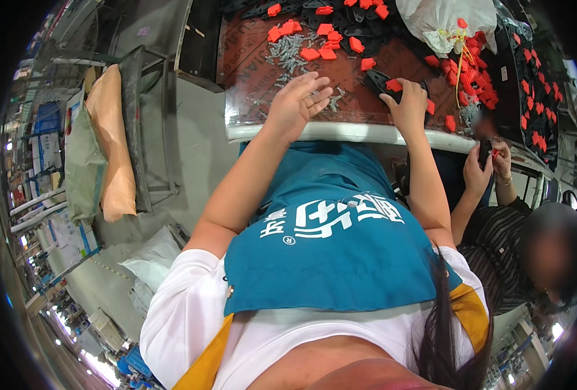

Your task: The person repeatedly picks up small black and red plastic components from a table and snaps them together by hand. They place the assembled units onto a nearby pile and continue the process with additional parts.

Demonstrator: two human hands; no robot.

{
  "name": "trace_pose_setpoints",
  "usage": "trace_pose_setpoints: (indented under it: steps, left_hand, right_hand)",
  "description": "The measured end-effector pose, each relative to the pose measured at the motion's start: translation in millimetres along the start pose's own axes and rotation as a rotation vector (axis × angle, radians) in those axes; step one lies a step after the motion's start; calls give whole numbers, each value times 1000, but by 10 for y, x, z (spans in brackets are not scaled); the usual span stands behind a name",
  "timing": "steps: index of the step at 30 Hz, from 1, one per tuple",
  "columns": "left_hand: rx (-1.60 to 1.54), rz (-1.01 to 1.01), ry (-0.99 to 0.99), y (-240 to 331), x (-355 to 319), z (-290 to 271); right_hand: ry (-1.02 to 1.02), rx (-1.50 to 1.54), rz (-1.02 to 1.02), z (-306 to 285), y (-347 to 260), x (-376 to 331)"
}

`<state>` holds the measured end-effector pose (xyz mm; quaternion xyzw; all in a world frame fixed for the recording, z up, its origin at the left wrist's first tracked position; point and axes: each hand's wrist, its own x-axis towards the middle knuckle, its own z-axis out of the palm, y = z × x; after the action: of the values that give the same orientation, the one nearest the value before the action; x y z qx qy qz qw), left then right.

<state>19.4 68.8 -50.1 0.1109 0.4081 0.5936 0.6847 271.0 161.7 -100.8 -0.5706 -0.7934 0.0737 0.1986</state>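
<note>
My left hand (299, 101) is over the near edge of the table, palm partly turned up and fingers stretched out, with nothing visibly held. It is close to a few small grey metal pieces (335, 99), which look like screws or springs. My right hand (411, 107) closes its thumb and fingers on a black plastic part (374, 80) with a red plastic piece (393, 85) on it. Beyond my hands lie a heap of the grey metal pieces (290, 53), several loose red pieces (327, 54) and a pile of black parts (357, 25).
The reddish-brown tabletop (244, 97) has a white padded front edge (340, 132). A whitish plastic bag (441, 26) and a big red heap (477, 75) lie at the far right. A co-worker's hands (487, 166) hold a black part at right. A metal frame (148, 130) stands left.
</note>
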Motion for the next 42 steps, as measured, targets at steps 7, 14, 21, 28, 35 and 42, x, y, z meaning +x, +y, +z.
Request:
trace_pose_setpoints:
  steps: [7,14,21,28,35,42]
  left_hand:
    - [-36,50,137,65,-64,-235]
    - [-53,74,126,165,-142,-284]
    - [-118,53,199,151,-199,-435]
    - [-114,32,128,96,-128,-288]
    - [-92,45,109,98,-177,-228]
    - [-69,45,53,28,-167,-304]
  right_hand:
    - [149,61,-139,41,-229,315]
    - [-237,-140,-263,457,-11,1228]
    - [-365,-231,-203,287,-47,1242]
    - [-397,186,181,364,232,1307]
    - [-524,-129,452,309,-158,1407]
    - [-511,147,353,81,9,1434]
